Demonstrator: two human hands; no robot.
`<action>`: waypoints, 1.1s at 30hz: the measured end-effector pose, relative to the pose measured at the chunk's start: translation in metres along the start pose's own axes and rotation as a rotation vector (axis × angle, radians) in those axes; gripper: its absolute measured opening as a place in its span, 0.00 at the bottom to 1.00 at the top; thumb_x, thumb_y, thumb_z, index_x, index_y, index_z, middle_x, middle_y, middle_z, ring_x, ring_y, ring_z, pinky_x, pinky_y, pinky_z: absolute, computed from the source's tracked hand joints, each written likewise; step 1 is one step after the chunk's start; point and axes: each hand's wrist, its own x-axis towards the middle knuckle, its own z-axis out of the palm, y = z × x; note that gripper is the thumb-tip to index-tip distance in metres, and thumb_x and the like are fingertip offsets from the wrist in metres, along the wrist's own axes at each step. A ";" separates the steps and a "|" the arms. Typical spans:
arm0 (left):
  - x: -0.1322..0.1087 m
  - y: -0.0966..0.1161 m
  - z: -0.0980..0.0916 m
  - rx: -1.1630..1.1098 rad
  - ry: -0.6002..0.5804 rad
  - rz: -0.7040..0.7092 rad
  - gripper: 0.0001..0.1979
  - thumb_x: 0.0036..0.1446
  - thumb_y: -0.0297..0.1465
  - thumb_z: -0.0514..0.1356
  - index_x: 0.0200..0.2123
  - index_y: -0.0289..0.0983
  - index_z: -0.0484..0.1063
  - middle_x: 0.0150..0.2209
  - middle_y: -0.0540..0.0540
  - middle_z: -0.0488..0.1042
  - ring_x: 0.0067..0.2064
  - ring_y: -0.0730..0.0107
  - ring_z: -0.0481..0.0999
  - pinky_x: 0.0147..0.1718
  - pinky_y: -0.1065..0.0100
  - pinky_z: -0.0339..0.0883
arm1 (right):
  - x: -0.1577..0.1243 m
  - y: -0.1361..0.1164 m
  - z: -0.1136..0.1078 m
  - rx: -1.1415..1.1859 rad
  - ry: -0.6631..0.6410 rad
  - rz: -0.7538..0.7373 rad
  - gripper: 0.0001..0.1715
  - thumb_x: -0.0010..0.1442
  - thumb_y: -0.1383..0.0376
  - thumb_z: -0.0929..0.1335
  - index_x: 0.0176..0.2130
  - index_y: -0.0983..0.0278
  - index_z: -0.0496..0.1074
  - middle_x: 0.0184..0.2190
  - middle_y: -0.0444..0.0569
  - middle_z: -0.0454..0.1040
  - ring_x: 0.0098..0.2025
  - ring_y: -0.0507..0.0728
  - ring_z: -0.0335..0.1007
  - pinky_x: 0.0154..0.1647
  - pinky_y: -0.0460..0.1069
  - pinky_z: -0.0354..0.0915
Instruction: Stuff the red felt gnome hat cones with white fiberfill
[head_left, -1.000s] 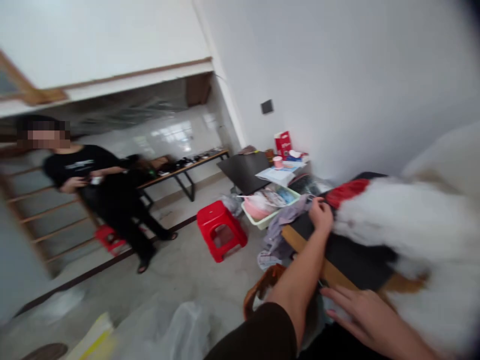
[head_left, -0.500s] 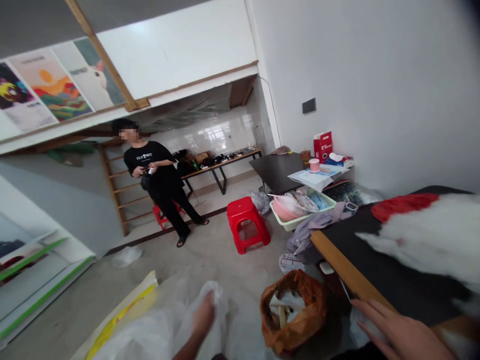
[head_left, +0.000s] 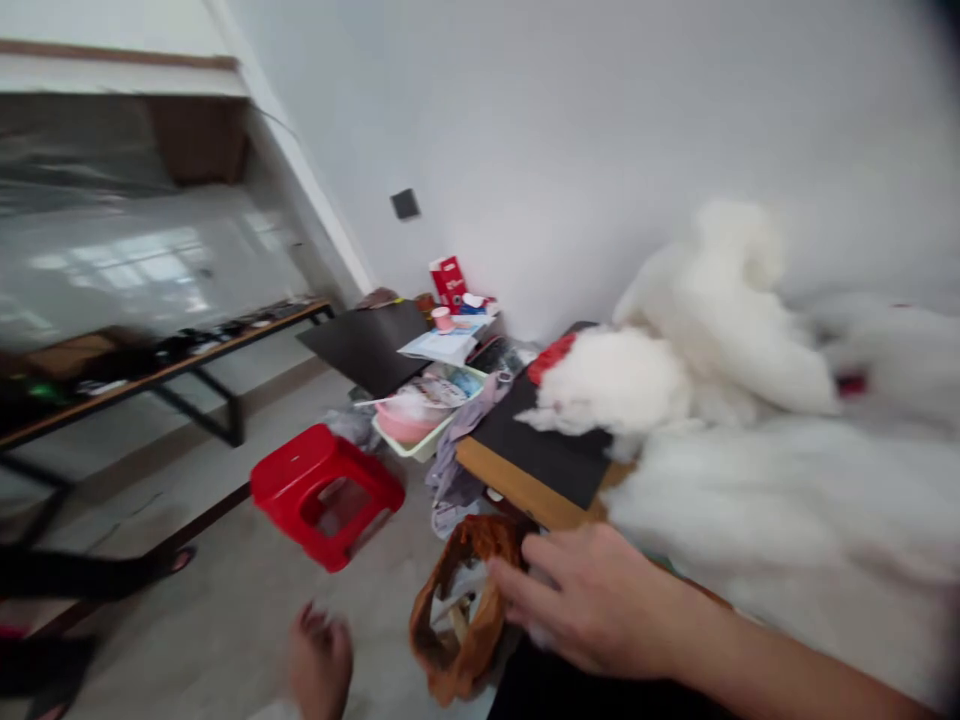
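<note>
My left hand (head_left: 322, 660) is low in the view, left of the brown bag, above the grey floor. Its fingers are bent and smeared by motion, and a hold cannot be made out. My right hand (head_left: 585, 600) reaches in from the right with its fingers apart, beside the rim of the crumpled orange-brown bag (head_left: 480, 640). Pale scraps (head_left: 459, 615) lie inside that bag. Fluffy white stuffing (head_left: 720, 500) is heaped on the right, behind my right forearm. A red piece (head_left: 551, 358) sits by the stuffing on a black-topped table (head_left: 536, 455) with a wooden edge.
A red stool (head_left: 322, 490) stands on the floor at the left. Behind the bag, a pale green basket (head_left: 424, 450) holds a pink bowl and packets. Further back is a dark table (head_left: 367, 345). A person's legs (head_left: 82, 575) show at the far left, near a long bench (head_left: 180, 365).
The view has swung right, bringing more white stuffing into sight and leaving only the person's legs. My left hand no longer touches the clear plastic. My right hand is now beside the brown bag.
</note>
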 end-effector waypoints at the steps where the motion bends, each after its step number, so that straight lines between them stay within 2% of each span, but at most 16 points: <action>1: 0.016 0.013 0.024 -0.048 -0.002 0.073 0.19 0.62 0.42 0.58 0.48 0.34 0.68 0.34 0.45 0.72 0.30 0.65 0.74 0.25 0.64 0.72 | -0.004 0.007 -0.014 -0.059 0.060 0.075 0.19 0.71 0.59 0.61 0.57 0.64 0.65 0.34 0.47 0.73 0.28 0.52 0.68 0.24 0.48 0.52; 3: 0.039 0.066 0.072 -0.187 -0.034 0.292 0.17 0.61 0.39 0.57 0.49 0.34 0.68 0.35 0.44 0.72 0.32 0.63 0.76 0.29 0.61 0.74 | -0.024 0.027 -0.038 -0.204 0.179 0.253 0.19 0.72 0.59 0.60 0.56 0.64 0.67 0.34 0.48 0.74 0.26 0.51 0.66 0.24 0.47 0.52; 5: 0.042 0.147 0.105 -0.356 -0.133 0.564 0.17 0.62 0.36 0.57 0.51 0.35 0.67 0.42 0.40 0.73 0.41 0.61 0.77 0.42 0.57 0.75 | -0.055 0.050 -0.060 -0.329 0.269 0.473 0.19 0.71 0.58 0.61 0.56 0.63 0.69 0.37 0.49 0.75 0.26 0.50 0.67 0.25 0.47 0.55; 6: 0.036 0.193 0.113 -0.444 -0.196 0.708 0.19 0.62 0.36 0.58 0.54 0.36 0.67 0.46 0.38 0.73 0.47 0.58 0.76 0.48 0.54 0.74 | -0.074 0.060 -0.070 -0.373 0.304 0.602 0.20 0.70 0.57 0.62 0.56 0.62 0.70 0.39 0.50 0.76 0.27 0.51 0.68 0.26 0.46 0.56; 8: 0.012 0.278 0.114 -0.603 -0.393 0.952 0.29 0.59 0.44 0.61 0.60 0.37 0.64 0.56 0.33 0.68 0.58 0.50 0.70 0.56 0.49 0.69 | -0.112 0.075 -0.086 -0.446 0.381 0.877 0.21 0.68 0.54 0.64 0.55 0.60 0.71 0.44 0.51 0.76 0.28 0.51 0.69 0.29 0.47 0.59; 10: -0.020 0.345 0.108 -0.656 -0.559 1.167 0.38 0.55 0.54 0.62 0.64 0.42 0.62 0.65 0.31 0.59 0.66 0.38 0.59 0.62 0.38 0.57 | -0.150 0.086 -0.094 -0.584 0.468 1.159 0.24 0.66 0.51 0.65 0.55 0.60 0.72 0.47 0.53 0.76 0.30 0.54 0.69 0.31 0.49 0.61; 12: -0.047 0.388 0.109 -0.589 -0.755 1.238 0.38 0.55 0.51 0.63 0.67 0.50 0.59 0.71 0.36 0.50 0.71 0.33 0.47 0.65 0.32 0.45 | -0.183 0.094 -0.089 -0.755 0.527 1.372 0.26 0.67 0.49 0.63 0.55 0.61 0.73 0.46 0.58 0.75 0.37 0.61 0.71 0.35 0.52 0.62; 13: -0.058 0.402 0.115 -0.566 -0.826 1.244 0.39 0.55 0.48 0.65 0.68 0.52 0.57 0.72 0.38 0.47 0.72 0.33 0.44 0.65 0.31 0.43 | -0.197 0.098 -0.081 -0.784 0.532 1.407 0.27 0.67 0.49 0.62 0.55 0.63 0.73 0.45 0.61 0.75 0.41 0.64 0.70 0.39 0.55 0.63; 16: -0.070 0.416 0.142 -0.467 -0.944 1.205 0.43 0.54 0.41 0.68 0.69 0.55 0.52 0.73 0.41 0.45 0.72 0.32 0.42 0.65 0.30 0.41 | -0.225 0.108 -0.048 -0.633 0.430 1.328 0.29 0.69 0.50 0.60 0.53 0.68 0.73 0.44 0.65 0.74 0.50 0.69 0.67 0.51 0.62 0.63; 18: -0.068 0.410 0.159 -0.379 -0.971 1.131 0.45 0.53 0.37 0.68 0.70 0.55 0.51 0.72 0.39 0.46 0.70 0.30 0.49 0.63 0.32 0.48 | -0.229 0.113 -0.027 -0.519 0.374 1.270 0.29 0.69 0.51 0.58 0.54 0.70 0.71 0.47 0.66 0.73 0.53 0.70 0.67 0.54 0.64 0.62; 20: -0.062 0.399 0.168 -0.295 -0.969 1.065 0.42 0.57 0.32 0.64 0.71 0.53 0.50 0.68 0.35 0.55 0.63 0.34 0.61 0.58 0.39 0.59 | -0.222 0.117 -0.017 -0.437 0.380 1.214 0.29 0.70 0.52 0.58 0.55 0.70 0.69 0.49 0.66 0.73 0.53 0.69 0.67 0.54 0.63 0.63; 22: -0.052 0.387 0.167 -0.246 -0.941 1.066 0.35 0.60 0.27 0.57 0.70 0.51 0.54 0.57 0.35 0.67 0.54 0.45 0.70 0.53 0.49 0.66 | -0.210 0.119 -0.019 -0.382 0.457 1.171 0.27 0.69 0.52 0.59 0.53 0.69 0.70 0.48 0.63 0.74 0.51 0.66 0.69 0.53 0.60 0.65; 24: -0.039 0.379 0.160 -0.239 -0.869 1.119 0.30 0.62 0.25 0.53 0.66 0.48 0.62 0.46 0.37 0.70 0.48 0.51 0.72 0.48 0.54 0.67 | -0.198 0.122 -0.027 -0.359 0.571 1.152 0.23 0.67 0.53 0.62 0.50 0.66 0.72 0.46 0.59 0.76 0.46 0.63 0.72 0.48 0.55 0.67; 26: -0.023 0.375 0.148 -0.247 -0.747 1.154 0.25 0.63 0.26 0.52 0.61 0.47 0.68 0.43 0.39 0.69 0.45 0.53 0.71 0.46 0.57 0.67 | -0.194 0.124 -0.034 -0.385 0.691 1.152 0.20 0.67 0.55 0.62 0.47 0.66 0.74 0.43 0.57 0.77 0.41 0.60 0.73 0.43 0.52 0.67; 30: 0.023 0.375 0.133 -0.269 -0.469 1.170 0.20 0.68 0.28 0.47 0.55 0.48 0.73 0.46 0.40 0.70 0.45 0.58 0.71 0.46 0.58 0.65 | -0.208 0.130 -0.025 -0.489 0.827 1.178 0.19 0.63 0.61 0.62 0.48 0.68 0.73 0.43 0.60 0.76 0.40 0.62 0.73 0.42 0.54 0.67; 33: 0.061 0.380 0.142 -0.310 -0.380 1.179 0.20 0.70 0.31 0.45 0.53 0.50 0.74 0.52 0.40 0.70 0.50 0.58 0.71 0.52 0.54 0.62 | -0.221 0.134 -0.007 -0.484 0.790 1.192 0.21 0.58 0.62 0.63 0.48 0.69 0.71 0.42 0.63 0.76 0.41 0.65 0.73 0.41 0.55 0.68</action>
